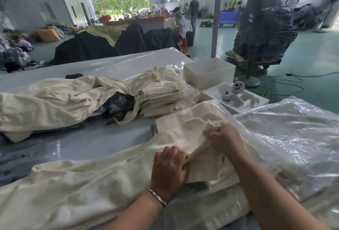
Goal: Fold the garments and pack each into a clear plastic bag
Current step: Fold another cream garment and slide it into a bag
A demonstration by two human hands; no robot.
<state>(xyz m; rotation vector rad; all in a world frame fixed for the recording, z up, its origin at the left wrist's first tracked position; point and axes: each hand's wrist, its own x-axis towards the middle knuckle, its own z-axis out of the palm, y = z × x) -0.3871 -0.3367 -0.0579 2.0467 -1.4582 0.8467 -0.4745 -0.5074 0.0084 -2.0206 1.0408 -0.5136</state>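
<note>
Head view: both hands, left [169,167] and right [224,138], grip crumpled cream garment [113,172] beside crinkly clear plastic bags [293,130].

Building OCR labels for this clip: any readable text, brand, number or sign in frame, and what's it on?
None can be read.
White handheld controller in the white tray: round dark button marks only, no legible characters.
Cream garment under the left hand and right hand: no tag or print shows.
Blue crate far back: too blurred to tell.
</note>
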